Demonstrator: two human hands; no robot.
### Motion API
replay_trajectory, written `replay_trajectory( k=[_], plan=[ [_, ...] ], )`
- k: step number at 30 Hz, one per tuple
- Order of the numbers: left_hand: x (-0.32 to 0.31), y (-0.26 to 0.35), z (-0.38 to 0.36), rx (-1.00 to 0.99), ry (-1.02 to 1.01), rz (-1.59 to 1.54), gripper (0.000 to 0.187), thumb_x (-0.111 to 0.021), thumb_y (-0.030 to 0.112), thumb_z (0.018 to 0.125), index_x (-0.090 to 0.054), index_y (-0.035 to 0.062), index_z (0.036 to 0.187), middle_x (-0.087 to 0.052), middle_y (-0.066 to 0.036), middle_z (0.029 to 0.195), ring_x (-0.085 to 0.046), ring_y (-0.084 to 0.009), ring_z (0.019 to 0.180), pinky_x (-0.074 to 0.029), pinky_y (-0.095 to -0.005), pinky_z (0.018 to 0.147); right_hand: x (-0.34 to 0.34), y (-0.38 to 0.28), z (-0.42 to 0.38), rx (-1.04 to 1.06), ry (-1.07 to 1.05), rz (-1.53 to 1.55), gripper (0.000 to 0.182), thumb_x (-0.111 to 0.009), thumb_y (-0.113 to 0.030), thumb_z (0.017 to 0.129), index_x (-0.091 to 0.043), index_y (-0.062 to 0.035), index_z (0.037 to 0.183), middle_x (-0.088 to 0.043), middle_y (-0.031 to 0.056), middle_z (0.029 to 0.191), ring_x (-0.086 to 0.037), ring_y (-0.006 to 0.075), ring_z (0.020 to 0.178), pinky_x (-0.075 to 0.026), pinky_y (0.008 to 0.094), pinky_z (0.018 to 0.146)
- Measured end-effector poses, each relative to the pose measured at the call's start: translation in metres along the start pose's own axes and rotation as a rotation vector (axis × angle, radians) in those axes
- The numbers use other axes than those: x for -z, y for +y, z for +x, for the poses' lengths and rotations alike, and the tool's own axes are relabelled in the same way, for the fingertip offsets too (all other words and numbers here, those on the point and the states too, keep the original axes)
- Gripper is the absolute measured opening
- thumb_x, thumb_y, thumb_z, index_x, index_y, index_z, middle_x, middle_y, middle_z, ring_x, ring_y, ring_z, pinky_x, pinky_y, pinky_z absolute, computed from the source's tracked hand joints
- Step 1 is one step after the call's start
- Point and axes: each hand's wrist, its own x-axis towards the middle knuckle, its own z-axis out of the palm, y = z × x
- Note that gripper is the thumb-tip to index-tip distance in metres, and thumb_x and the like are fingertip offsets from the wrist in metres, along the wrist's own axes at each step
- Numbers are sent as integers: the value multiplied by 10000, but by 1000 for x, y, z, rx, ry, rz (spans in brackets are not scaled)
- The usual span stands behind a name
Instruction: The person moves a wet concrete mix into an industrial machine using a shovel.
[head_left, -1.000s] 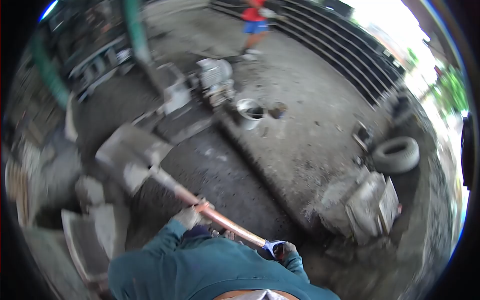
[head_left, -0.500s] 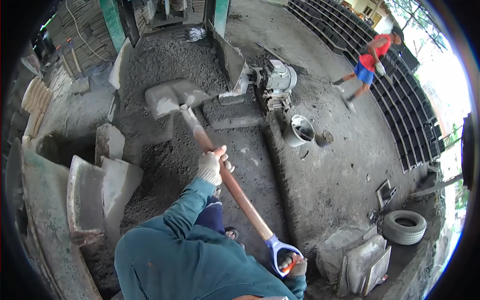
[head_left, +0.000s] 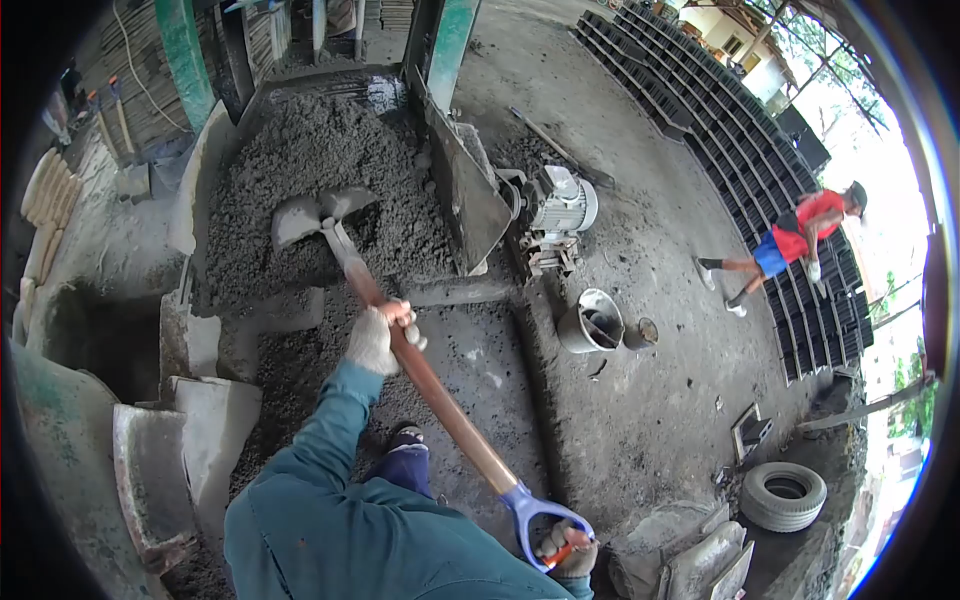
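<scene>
My left hand (head_left: 378, 338), in a pale knit glove, is wrapped round the wooden shaft of a shovel (head_left: 445, 418). My right hand (head_left: 568, 550), gloved too, grips the shovel's blue D-shaped handle with its orange crossbar, at the lower right of my body. The shovel's metal blade lies against the heap of dark, damp, crumbly mix (head_left: 330, 140), with its tip partly hidden in it. Mix fills the sloped trough ahead of me, between two upright side plates. My foot (head_left: 408, 437) is on the dark floor below the shaft.
An electric motor (head_left: 562, 205) sits right of the trough, near a bucket (head_left: 590, 322) and a small can (head_left: 641, 334). A person in red (head_left: 800, 235) walks beside racks of dark tiles (head_left: 690, 130). A tyre (head_left: 784, 497) lies lower right; a dark pit (head_left: 115, 340) opens at left.
The shovel blade has moved from the trough's lower edge up into the heap, my hands going with it. My view has shifted. The person in red has walked farther right.
</scene>
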Motion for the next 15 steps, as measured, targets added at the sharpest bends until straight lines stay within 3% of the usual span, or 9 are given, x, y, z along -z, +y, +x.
replay_trajectory(
  k=[1, 3, 5, 7, 9, 11, 12, 14, 15],
  plan=[
    [-7, 13, 9, -37, 18, 9, 222, -644, 172, 847, -465, 119, 727, -490, -29, 661, -507, -208, 541, -464, -433, 581, -13, 2, 12, -25, -26, 78, 184, -563, -252, 864, -500, -95, 791, -434, 35, 648, -485, 231, 587, -413, 409, 578],
    [-3, 42, 41, -63, 9, 42, 215, -659, 178, 832, -482, 102, 736, -494, -35, 657, -501, -209, 537, -463, -422, 574, -62, 3, 35, -47, 85, 92, 223, -571, -219, 830, -431, -128, 682, -411, 13, 640, -456, 224, 593, -382, 409, 584],
    [0, 74, 69, -168, -41, 120, 213, -673, 187, 821, -498, 88, 750, -502, -48, 660, -503, -214, 547, -464, -414, 569, -96, 13, 62, -57, -119, 322, 176, -569, -213, 866, -493, -101, 754, -458, 25, 678, -482, 228, 625, -418, 406, 595],
    [1, 109, 96, -200, 3, 188, 211, -670, 198, 827, -506, 87, 756, -504, -58, 659, -508, -217, 562, -474, -411, 578, -158, 16, 71, 60, 101, 112, 161, -605, -214, 884, -547, -64, 886, -541, 57, 759, -549, 242, 694, -488, 406, 659],
    [7, 135, 120, -218, 127, 240, 194, -667, 213, 836, -518, 89, 822, -506, -62, 664, -512, -217, 571, -483, -413, 585, -184, 11, 61, 159, -89, -118, 257, -653, -221, 874, -557, -33, 1021, -605, 105, 865, -610, 265, 773, -536, 411, 730],
    [-22, 120, 83, -362, 148, 276, 191, -656, 220, 847, -516, 99, 892, -512, -59, 670, -510, -216, 560, -486, -409, 587, -148, -1, 43, 123, -252, -132, 271, -666, -241, 860, -574, -49, 1028, -627, 127, 895, -635, 283, 803, -551, 422, 715],
    [-24, 108, 68, -269, 68, 165, 191, -646, 193, 852, -502, 98, 933, -511, -61, 671, -505, -216, 547, -481, -405, 580, -132, -17, 41, 124, -348, -145, 278, -673, -250, 853, -583, -57, 1032, -638, 138, 911, -647, 293, 818, -559, 427, 707],
    [-61, 62, 4, -276, 45, 88, 158, -631, 128, 851, -478, 91, 836, -496, -45, 662, -497, -201, 535, -455, -404, 560, -76, -46, 10, 160, -351, -163, 391, -728, -267, 773, -598, -27, 1054, -643, 142, 846, -653, 286, 731, -570, 442, 669],
    [-71, 39, -17, -219, 62, 55, 176, -616, 120, 859, -458, 108, 782, -488, -25, 658, -494, -188, 531, -437, -406, 561, -46, -58, -4, 200, -294, -175, 351, -730, -252, 766, -615, -19, 1002, -640, 132, 777, -651, 280, 662, -565, 415, 619]
  ],
)
